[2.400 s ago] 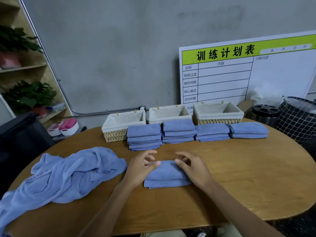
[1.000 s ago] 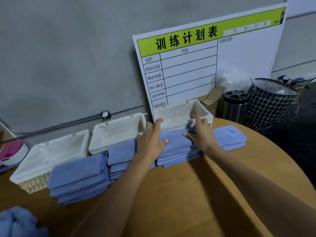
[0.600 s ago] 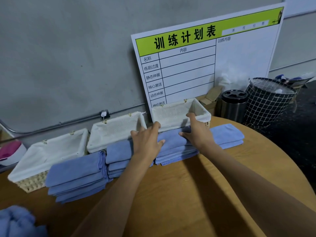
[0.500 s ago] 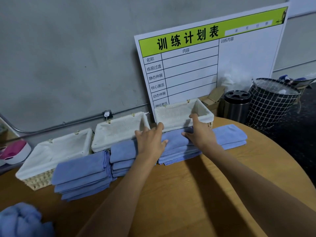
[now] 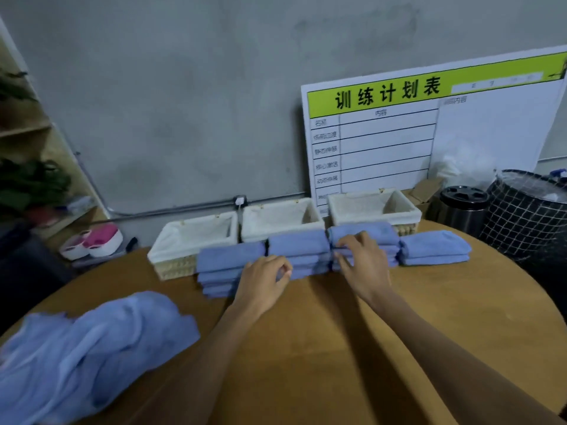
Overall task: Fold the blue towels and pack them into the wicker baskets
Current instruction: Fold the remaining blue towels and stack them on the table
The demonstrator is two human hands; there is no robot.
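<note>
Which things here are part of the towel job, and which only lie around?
Job: four stacks of folded towels; heap of unfolded towels; three wicker baskets.

Lying about: schedule board; wire bin; black-lidded canister; pink-and-white item; shelf plants.

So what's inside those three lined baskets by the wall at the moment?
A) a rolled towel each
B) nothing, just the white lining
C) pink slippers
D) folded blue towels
B: all three wicker baskets show only bare white lining, while the folded towel stacks sit on the table in front.
</note>
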